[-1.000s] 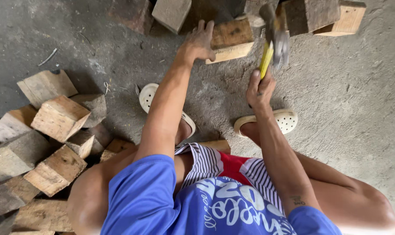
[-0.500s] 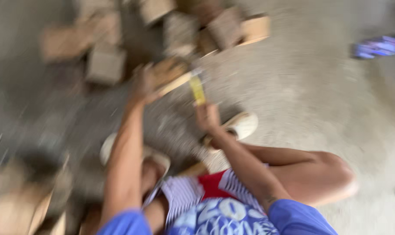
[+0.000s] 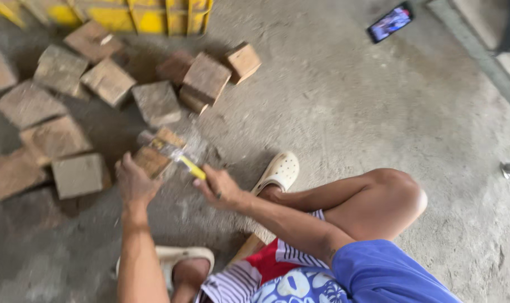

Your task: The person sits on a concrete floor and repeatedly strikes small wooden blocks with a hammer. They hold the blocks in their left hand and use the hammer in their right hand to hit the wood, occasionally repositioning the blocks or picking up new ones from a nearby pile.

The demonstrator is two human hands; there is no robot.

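Across the bare concrete floor (image 3: 378,112), the view had swung since a second before — the scatter of wooden blocks (image 3: 106,81) that had lain at the person's left and ahead now sat up and to the left, with a yellow frame (image 3: 148,14) at the top edge and a lit phone (image 3: 390,22) lying far off to the right. Open floor ran wide on the right side; the left was crowded, blocks close together. Nearer in, the left hand (image 3: 134,182), which had been spread over a block, was now curled about the near end of a small wooden block (image 3: 156,154) held low before the knees. The right hand (image 3: 221,188) gripped a yellow-handled hammer (image 3: 190,165) with fingers closed round the handle — its head, raised earlier, blurred beside that block, suggesting mid-strike work.
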